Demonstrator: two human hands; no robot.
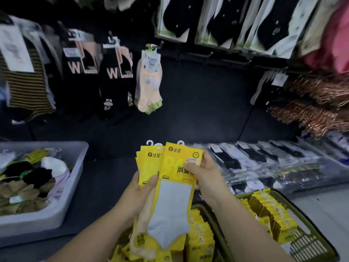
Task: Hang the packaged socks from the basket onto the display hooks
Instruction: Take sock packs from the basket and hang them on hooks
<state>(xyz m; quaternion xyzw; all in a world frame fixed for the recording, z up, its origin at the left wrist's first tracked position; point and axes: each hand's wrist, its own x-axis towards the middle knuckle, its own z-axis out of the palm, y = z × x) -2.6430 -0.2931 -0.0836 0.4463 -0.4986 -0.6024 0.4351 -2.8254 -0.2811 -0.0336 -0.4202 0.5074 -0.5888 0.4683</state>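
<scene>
Together, left hand [140,193] and right hand [204,176] grip yellow sock packs [171,186].

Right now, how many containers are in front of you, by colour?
Grey tub: 1
Olive basket holding yellow sock packs: 1
Total: 2

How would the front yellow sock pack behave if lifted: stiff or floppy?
Probably semi-floppy: the front yellow pack has a card-like header, but its grey sock sits below in what looks like thin wrap. It is likely light, since the right hand pinches it by one edge. Its glossy surface may slide against the other packs in the left hand.
</scene>
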